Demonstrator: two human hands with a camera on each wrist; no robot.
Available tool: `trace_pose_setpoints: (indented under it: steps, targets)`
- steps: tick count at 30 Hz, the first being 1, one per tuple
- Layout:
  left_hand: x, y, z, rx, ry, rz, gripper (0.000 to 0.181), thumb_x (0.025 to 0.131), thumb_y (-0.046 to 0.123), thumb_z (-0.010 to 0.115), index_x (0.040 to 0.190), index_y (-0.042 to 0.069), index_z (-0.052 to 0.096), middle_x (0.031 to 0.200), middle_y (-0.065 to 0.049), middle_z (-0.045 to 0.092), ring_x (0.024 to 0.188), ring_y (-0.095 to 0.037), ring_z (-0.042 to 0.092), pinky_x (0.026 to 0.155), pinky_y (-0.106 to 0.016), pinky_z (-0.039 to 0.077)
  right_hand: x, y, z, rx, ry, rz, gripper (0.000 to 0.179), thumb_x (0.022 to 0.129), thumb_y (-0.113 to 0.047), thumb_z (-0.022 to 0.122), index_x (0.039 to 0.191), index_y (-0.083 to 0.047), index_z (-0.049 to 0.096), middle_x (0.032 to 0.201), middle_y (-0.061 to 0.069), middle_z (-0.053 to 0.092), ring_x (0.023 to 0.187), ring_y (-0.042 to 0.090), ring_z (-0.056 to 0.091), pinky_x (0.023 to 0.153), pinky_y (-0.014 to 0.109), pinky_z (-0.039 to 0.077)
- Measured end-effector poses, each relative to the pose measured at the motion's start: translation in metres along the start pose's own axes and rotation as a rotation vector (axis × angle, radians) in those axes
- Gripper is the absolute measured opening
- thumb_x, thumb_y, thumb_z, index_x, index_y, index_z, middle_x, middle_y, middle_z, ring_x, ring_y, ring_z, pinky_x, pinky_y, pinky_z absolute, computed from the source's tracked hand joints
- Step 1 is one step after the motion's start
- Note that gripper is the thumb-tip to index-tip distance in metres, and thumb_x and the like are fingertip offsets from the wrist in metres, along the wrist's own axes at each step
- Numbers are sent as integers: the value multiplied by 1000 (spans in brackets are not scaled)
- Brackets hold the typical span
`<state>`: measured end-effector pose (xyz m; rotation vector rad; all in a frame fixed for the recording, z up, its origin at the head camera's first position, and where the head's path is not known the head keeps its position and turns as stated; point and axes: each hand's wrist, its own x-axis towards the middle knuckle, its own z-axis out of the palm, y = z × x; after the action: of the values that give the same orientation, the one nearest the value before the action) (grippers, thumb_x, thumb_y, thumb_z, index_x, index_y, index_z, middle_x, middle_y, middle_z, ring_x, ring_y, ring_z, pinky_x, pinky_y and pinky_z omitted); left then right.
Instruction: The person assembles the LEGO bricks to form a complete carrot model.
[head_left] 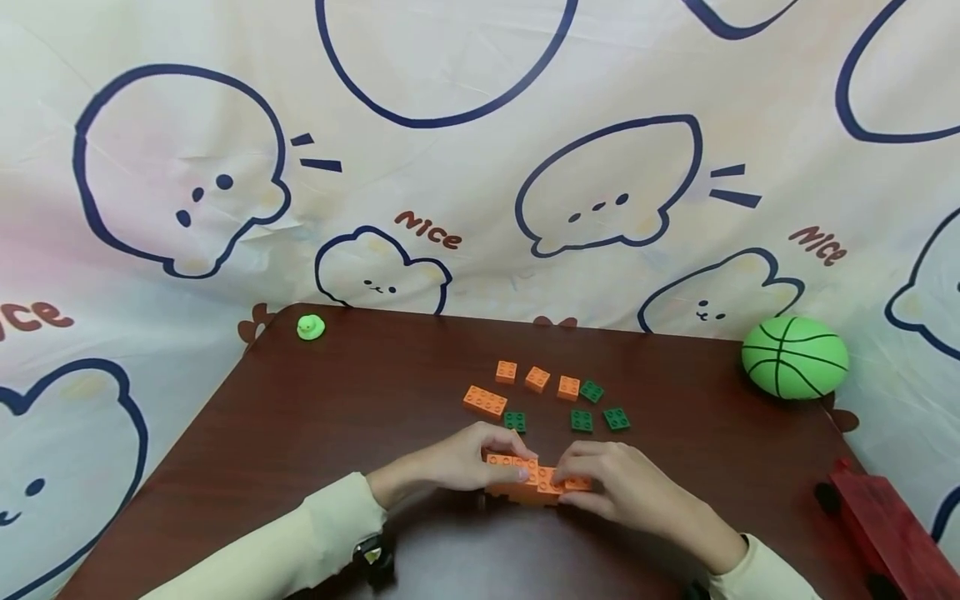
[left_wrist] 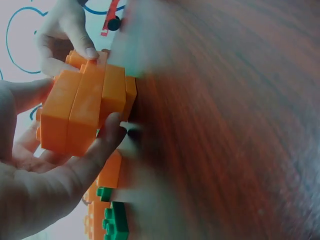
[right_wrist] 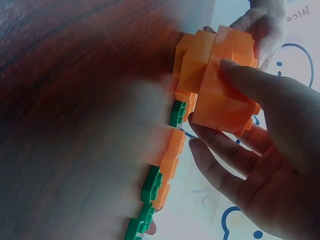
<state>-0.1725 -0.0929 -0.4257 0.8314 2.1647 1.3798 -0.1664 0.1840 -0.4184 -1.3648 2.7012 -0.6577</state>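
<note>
An assembly of joined orange building blocks (head_left: 528, 492) stands near the middle of the table, several layers high with studs on top. My left hand (head_left: 472, 458) grips its left end, thumb along the near side and fingers behind. At the right end my right hand (head_left: 618, 483) pinches the blocks between thumb and fingers. The left wrist view shows the stepped orange stack (left_wrist: 82, 107) narrowing toward the table. In the right wrist view, the right thumb presses the near face of the stack (right_wrist: 220, 85).
Beyond the hands lie loose small orange blocks (head_left: 506, 372), a longer orange block (head_left: 485, 402) and several green blocks (head_left: 582, 420). A green toy duck (head_left: 311, 327) sits at the far left corner, a green ball (head_left: 795, 358) at the far right. A red toy vehicle (head_left: 885, 525) is at the right edge.
</note>
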Motion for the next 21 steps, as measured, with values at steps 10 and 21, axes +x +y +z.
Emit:
trace_pose_setpoints:
  steps: [10,21]
  targets:
    - [1,6,-1,-43,15,-85,17,100,22,69,114,15,75,120,-1,73,111,-9,63,102,-36,51,3,-1,-2,-24,20,-24,18,88,-30,82,105,-33,76,104,-19,69,88,-3,63,78,25,58]
    - [-6,9,8,272,79,21,34,94,36,76,124,20,73,116,8,74,94,-2,62,82,-20,51,4,-1,-1,-55,28,-65,17,87,-31,83,102,-31,75,101,-18,69,86,-2,63,74,24,56]
